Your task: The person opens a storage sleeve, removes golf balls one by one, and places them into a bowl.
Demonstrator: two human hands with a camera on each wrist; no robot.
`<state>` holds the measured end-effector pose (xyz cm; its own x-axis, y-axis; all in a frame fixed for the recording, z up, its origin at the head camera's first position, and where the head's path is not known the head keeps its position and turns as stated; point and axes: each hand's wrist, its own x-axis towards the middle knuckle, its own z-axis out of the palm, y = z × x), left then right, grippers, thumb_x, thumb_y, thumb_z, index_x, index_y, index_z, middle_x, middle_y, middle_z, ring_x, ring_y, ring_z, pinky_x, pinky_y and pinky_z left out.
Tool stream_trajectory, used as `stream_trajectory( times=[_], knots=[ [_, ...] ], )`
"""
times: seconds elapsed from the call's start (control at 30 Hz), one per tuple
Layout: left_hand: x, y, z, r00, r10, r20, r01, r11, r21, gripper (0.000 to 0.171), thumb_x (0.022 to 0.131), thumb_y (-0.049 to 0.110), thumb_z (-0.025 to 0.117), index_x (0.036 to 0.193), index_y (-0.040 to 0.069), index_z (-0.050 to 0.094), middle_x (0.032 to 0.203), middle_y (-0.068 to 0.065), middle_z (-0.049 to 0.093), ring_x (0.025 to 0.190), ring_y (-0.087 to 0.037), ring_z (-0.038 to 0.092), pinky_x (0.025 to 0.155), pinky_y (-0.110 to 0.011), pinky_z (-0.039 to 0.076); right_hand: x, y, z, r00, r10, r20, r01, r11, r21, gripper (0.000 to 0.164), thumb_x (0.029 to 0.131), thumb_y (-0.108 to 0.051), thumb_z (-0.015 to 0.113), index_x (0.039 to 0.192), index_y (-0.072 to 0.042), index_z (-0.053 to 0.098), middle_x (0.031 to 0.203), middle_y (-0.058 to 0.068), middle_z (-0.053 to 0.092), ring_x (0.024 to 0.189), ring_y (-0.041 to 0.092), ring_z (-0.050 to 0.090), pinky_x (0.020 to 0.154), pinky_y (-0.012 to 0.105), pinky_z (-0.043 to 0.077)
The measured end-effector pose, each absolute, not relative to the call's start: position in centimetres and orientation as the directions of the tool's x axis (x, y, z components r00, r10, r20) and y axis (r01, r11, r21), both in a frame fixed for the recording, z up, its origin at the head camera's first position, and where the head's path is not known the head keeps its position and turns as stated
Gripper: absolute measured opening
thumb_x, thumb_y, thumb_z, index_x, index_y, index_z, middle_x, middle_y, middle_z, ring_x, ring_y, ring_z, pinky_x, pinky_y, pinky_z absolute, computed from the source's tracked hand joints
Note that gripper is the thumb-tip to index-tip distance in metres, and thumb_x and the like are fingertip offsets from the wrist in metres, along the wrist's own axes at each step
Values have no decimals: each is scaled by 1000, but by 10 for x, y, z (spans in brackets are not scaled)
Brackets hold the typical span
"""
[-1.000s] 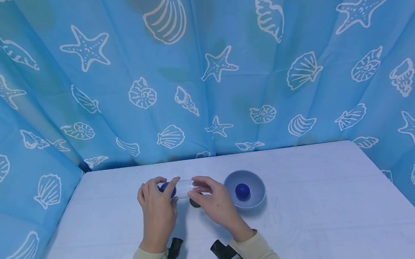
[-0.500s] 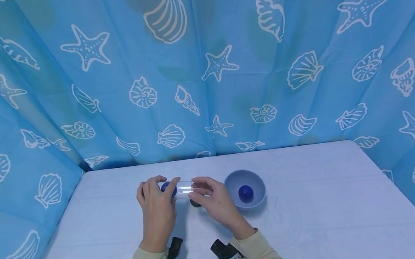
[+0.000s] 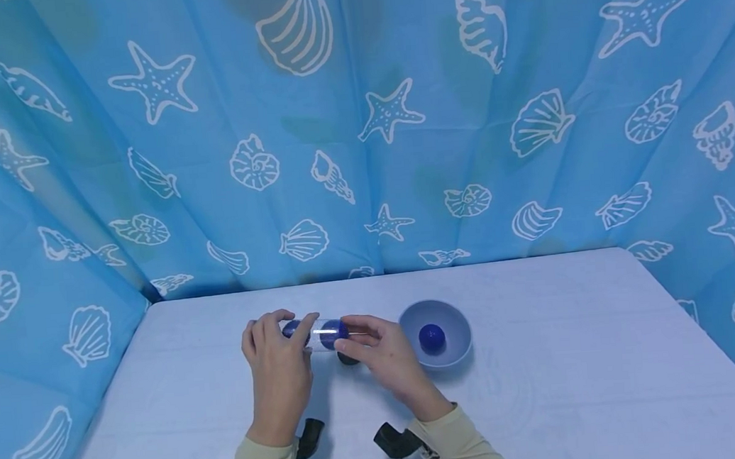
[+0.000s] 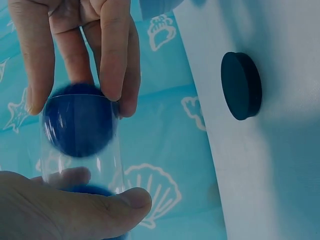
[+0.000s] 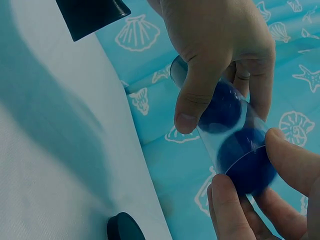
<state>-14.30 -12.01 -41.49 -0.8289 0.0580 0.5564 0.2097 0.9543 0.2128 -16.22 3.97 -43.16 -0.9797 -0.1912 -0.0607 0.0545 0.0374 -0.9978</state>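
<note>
A clear tube [image 3: 319,337] lies roughly level between both hands, above the table. My left hand [image 3: 278,378] grips its left part, thumb on the near side, with a dark blue ball [image 5: 221,107] inside under the fingers. A second blue ball [image 4: 80,125] sits at the tube's right mouth, partly outside the rim. The right hand [image 3: 389,359] holds that end with thumb and fingertips at the rim on both sides of the ball. To the right, a grey-blue bowl [image 3: 406,326] contains one more blue ball [image 3: 432,338].
A round black cap [image 4: 242,86] stands on the white table [image 3: 574,343] below the tube, mostly behind the right hand in the head view. Black elbow-shaped fittings [image 3: 395,441] show beside the sleeves. A blue curtain [image 3: 359,116] with shell prints hangs behind the table.
A blue ball now shows at the tube's right end, where only clear plastic showed before. The ball in the bowl has shifted slightly. Both hands stay nearly in place.
</note>
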Motion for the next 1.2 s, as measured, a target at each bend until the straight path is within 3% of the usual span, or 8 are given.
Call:
stream_trajectory(
  times=[0.27,1.2],
  knots=[
    [-143,-120,-414,-818,70,571,218,956,195,41,74,3,76,111,16,67,114,-18,48,113,-34,37,102,-56,17,-163,40,-432,-976,-198,-85,84,13,-996,51,77,-34,74,123,-17,59,115,5,61,102,17,60,86,31,49],
    [-143,-118,-416,-860,29,509,190,945,267,56,66,5,82,118,19,64,115,-17,48,113,-33,36,99,-55,20,-165,45,-429,-986,-157,-60,55,34,-998,52,75,-38,75,120,-16,61,112,5,62,98,17,61,84,28,50]
  ],
)
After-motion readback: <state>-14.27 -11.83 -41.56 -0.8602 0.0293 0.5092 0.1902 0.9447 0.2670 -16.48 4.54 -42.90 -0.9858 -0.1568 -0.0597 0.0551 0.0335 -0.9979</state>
